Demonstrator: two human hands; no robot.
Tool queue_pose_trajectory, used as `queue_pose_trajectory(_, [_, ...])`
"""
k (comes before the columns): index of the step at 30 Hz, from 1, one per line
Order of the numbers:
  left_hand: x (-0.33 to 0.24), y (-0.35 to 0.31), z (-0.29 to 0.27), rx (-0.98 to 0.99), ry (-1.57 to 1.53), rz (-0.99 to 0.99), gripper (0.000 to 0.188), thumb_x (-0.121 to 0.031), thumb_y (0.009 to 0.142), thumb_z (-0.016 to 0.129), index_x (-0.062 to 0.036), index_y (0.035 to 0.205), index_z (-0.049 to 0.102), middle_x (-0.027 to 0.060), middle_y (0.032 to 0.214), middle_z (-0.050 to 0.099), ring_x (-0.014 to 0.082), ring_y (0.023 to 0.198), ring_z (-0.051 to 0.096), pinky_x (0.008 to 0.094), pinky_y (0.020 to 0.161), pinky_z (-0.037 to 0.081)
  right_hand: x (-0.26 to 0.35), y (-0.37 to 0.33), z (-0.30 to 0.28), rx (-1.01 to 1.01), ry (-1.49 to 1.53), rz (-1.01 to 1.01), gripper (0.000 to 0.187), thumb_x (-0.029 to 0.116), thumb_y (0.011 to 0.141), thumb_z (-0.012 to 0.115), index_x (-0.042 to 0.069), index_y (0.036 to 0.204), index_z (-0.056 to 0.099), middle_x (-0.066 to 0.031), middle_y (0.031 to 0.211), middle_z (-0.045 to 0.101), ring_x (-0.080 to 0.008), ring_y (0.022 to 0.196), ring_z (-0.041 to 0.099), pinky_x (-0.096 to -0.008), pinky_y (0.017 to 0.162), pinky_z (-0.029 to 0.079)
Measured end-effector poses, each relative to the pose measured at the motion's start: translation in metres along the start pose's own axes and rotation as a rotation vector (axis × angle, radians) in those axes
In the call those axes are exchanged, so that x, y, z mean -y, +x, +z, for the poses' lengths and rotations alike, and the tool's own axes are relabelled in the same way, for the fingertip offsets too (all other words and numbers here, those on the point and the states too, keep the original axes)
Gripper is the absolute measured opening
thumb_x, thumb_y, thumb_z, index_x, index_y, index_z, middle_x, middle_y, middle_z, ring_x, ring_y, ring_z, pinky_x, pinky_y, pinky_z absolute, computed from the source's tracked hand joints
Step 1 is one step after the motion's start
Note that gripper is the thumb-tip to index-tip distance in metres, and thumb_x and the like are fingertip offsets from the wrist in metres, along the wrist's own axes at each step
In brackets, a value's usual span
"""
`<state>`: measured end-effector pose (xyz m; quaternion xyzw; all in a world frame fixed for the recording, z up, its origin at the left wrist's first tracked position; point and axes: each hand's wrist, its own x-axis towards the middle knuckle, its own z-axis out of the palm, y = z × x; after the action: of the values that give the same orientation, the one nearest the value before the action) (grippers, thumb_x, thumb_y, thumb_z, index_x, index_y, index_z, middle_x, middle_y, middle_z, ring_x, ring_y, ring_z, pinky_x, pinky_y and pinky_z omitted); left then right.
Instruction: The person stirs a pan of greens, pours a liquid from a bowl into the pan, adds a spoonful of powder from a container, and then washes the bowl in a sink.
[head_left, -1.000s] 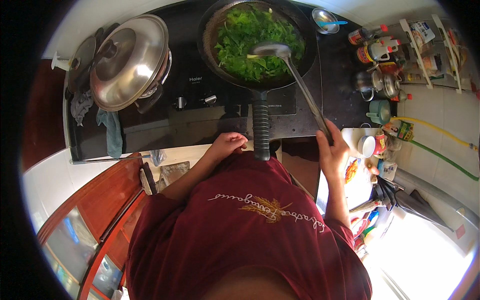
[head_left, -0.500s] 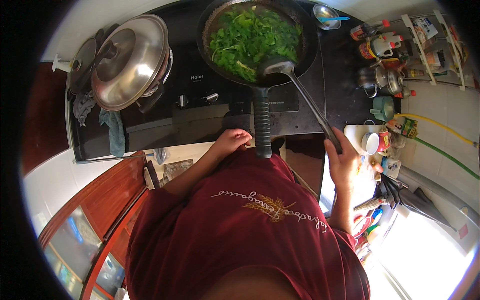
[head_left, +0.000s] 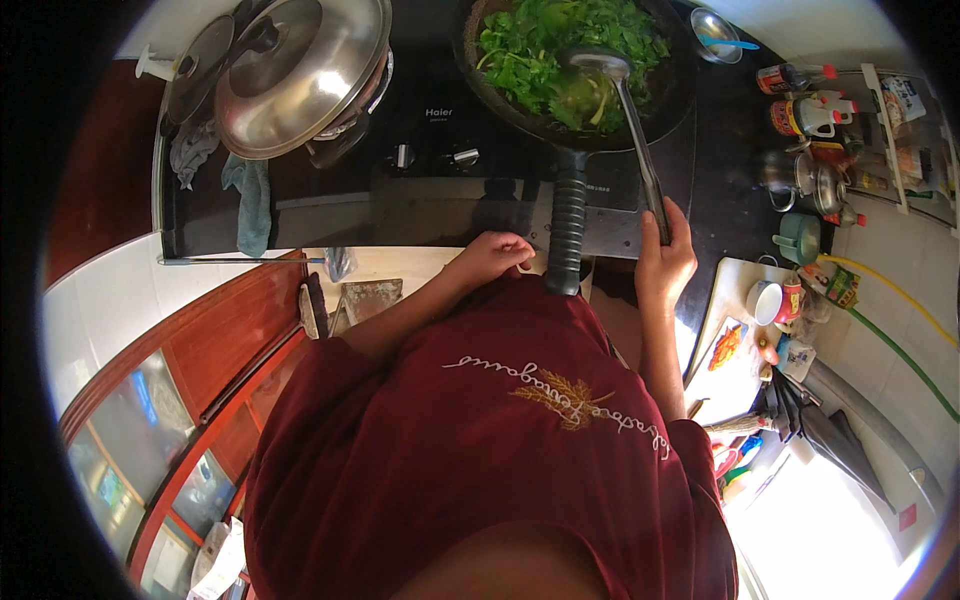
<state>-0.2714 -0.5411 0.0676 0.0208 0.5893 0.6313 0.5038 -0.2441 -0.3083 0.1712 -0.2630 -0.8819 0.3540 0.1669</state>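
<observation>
My right hand [head_left: 667, 265] is wrapped round the handle of a metal spatula [head_left: 643, 150]. The spatula's head lies among leafy greens [head_left: 535, 45] in a dark wok [head_left: 480, 93], with some liquid showing by the head. Toward me runs the wok's ribbed black handle [head_left: 568, 220], its end close against my shirt. Just left of that handle rests my left hand [head_left: 497, 254], in front of the stove edge, its fingers curled in with nothing visible in them. It appears apart from the handle.
A large pot lid [head_left: 310, 75] covers a pot at the left of the black stove [head_left: 400, 215]. A teal cloth [head_left: 250, 205] hangs over the front edge. Right of the wok stand a metal bowl [head_left: 716, 35], bottles [head_left: 795, 78], a green cup [head_left: 797, 238] and a white cutting board [head_left: 735, 285].
The spatula has pushed farther into the greens, away from me, and its handle stands steeper. My right hand has moved forward with it. The whole view has shifted; my left hand keeps its curl.
</observation>
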Motion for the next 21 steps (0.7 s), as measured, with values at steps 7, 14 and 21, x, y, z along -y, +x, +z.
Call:
queue_pose_trajectory(7, [0.006,-0.001,0.000,-0.031,0.009,-0.011,0.025,-0.023,0.090,0.054,-0.0021,0.100,0.061,0.0068,0.086,0.063,0.0122,0.069,0.059,0.0241,0.065,0.047,0.001,-0.006,0.004,0.099,-0.047,-0.042,0.037,0.024,0.085,0.061,0.002,0.114,0.056,-0.0162,0.086,0.066,-0.0258,0.074,0.066,-0.0324,0.068,0.050])
queue_pose_trajectory(14, [0.007,-0.002,-0.005,-0.001,0.038,-0.011,0.024,-0.024,0.089,0.055,-0.0030,0.101,0.061,0.0062,0.086,0.064,0.0117,0.072,0.059,0.0248,0.067,0.047,-0.015,-0.010,-0.016,0.075,0.094,0.055,0.041,0.028,0.093,0.048,-0.002,0.121,0.050,-0.0178,0.106,0.061,-0.0249,0.096,0.061,-0.0321,0.082,0.047])
queue_pose_trajectory(21, [0.005,-0.011,-0.060,-0.185,0.086,-0.011,0.024,-0.025,0.090,0.053,-0.0055,0.101,0.062,0.0049,0.087,0.065,0.0109,0.072,0.059,0.0242,0.067,0.047,-0.080,-0.056,-0.033,0.050,0.242,0.459,0.041,0.030,0.094,0.046,-0.001,0.119,0.053,-0.0129,0.097,0.064,-0.0161,0.079,0.062,-0.0272,0.070,0.049])
